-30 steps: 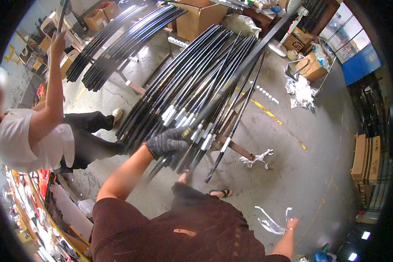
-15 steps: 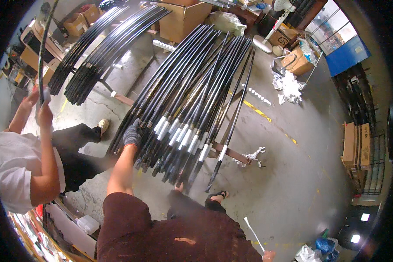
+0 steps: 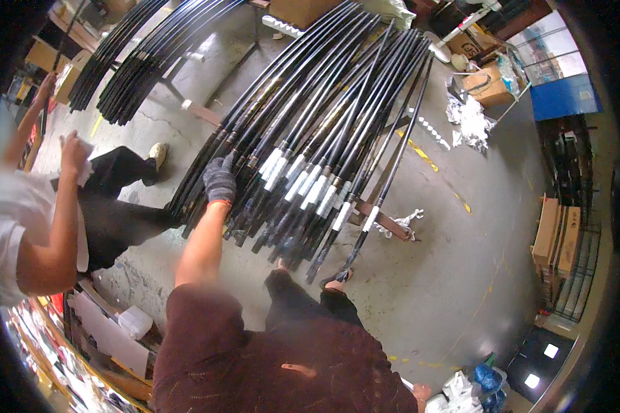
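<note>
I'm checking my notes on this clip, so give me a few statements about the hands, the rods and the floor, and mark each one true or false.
1. The left hand wears a dark glove and rests on the black rods. True.
2. The rods lie flat on the floor. False: they rest on a low rack, raised off the floor.
3. Several rods have white bands near their lower ends. True.
4. The right hand also grips the rods. False: it hangs low at the picture's lower edge, away from them; I cannot tell if it holds anything.
5. A second person stands to the left, with a second bundle of rods beyond. True.
</note>
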### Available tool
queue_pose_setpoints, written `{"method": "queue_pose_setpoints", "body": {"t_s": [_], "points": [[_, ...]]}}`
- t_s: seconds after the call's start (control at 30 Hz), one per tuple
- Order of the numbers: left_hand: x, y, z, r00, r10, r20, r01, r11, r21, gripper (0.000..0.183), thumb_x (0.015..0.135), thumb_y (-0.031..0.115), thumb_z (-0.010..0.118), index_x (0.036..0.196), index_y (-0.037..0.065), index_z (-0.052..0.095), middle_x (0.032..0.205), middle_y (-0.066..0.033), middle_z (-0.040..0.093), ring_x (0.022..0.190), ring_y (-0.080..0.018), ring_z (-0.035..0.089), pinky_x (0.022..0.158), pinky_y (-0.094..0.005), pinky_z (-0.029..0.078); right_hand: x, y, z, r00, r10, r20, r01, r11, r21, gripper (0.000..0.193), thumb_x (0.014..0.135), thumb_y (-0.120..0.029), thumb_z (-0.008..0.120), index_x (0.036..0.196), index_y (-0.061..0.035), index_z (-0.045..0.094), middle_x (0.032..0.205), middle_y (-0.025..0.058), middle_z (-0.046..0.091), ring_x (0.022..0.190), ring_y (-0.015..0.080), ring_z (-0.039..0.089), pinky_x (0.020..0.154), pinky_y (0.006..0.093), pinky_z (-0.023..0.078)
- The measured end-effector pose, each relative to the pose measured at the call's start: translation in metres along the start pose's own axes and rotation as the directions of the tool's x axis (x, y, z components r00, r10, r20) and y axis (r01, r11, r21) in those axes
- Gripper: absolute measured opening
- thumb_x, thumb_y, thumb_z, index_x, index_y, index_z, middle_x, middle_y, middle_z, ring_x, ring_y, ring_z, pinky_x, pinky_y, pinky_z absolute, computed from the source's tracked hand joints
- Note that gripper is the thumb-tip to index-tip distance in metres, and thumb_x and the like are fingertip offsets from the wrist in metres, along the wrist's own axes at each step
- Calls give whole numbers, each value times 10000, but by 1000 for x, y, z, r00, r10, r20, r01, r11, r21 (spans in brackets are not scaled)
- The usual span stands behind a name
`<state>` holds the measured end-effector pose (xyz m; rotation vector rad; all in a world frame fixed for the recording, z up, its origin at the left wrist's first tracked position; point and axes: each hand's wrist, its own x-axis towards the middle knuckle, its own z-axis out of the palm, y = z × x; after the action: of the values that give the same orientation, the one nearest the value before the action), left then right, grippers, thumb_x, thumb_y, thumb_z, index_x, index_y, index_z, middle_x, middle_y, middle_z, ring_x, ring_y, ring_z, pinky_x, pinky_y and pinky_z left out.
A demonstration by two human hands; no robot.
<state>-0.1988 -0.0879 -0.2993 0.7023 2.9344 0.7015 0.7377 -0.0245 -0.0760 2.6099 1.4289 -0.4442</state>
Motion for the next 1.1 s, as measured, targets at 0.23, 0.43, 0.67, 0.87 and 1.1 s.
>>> {"method": "queue_pose_setpoints", "body": {"t_s": [0.23, 0.43, 0.67, 0.87, 1.1], "points": [[-73, 12, -10, 971, 120, 208, -103, 990, -92, 392, 807, 298, 630, 1133, 84, 594, 1126, -161, 597, 1041, -344, 548, 901, -453, 433, 41, -13, 26, 993, -19, 115, 13, 999, 52, 227, 673, -130, 594, 784, 58, 531, 692, 184, 573, 539, 296, 535, 513, 421, 447], [-78, 60, -11, 890, -16, 456, -32, 995, 98, 920, 694, 569, 699, 1359, 14, 390, 1368, -223, 431, 1245, -369, 421, 1022, -442, 351, 72, -20, 32, 984, -161, 81, 173, 971, -165, 268, 660, -188, 627, 805, 33, 585, 710, 209, 598, 668, 369, 607, 598, 451, 492], [-65, 74, -2, 898, -108, 426, 87, 994, 70, 921, 650, 505, 761, 1345, 22, 397, 1286, -230, 471, 1212, -366, 462, 997, -433, 383, 12, -111, 15, 970, -59, 237, 33, 993, 113, 146, 700, -71, 610, 799, 20, 554, 646, 98, 553, 524, 192, 531, 445, 340, 442], [-42, 81, -15, 752, -132, 646, 120, 991, 63, 840, 612, 422, 773, 1299, 101, 413, 1203, -187, 563, 1131, -353, 545, 936, -428, 448, -4, -69, 36, 968, 52, 244, -89, 986, 144, 306, 689, -24, 639, 967, 65, 545, 670, 106, 563, 473, 165, 508, 390, 318, 398], [-44, 53, 23, 755, -53, 654, 169, 979, -115, 936, 628, 237, 760, 1420, 97, 283, 1159, -217, 602, 1076, -320, 596, 911, -399, 473, -26, -38, 45, 940, 114, 323, -188, 960, 208, 428, 696, -18, 619, 1103, 76, 526, 681, 129, 577, 439, 201, 526, 358, 339, 394]]}}
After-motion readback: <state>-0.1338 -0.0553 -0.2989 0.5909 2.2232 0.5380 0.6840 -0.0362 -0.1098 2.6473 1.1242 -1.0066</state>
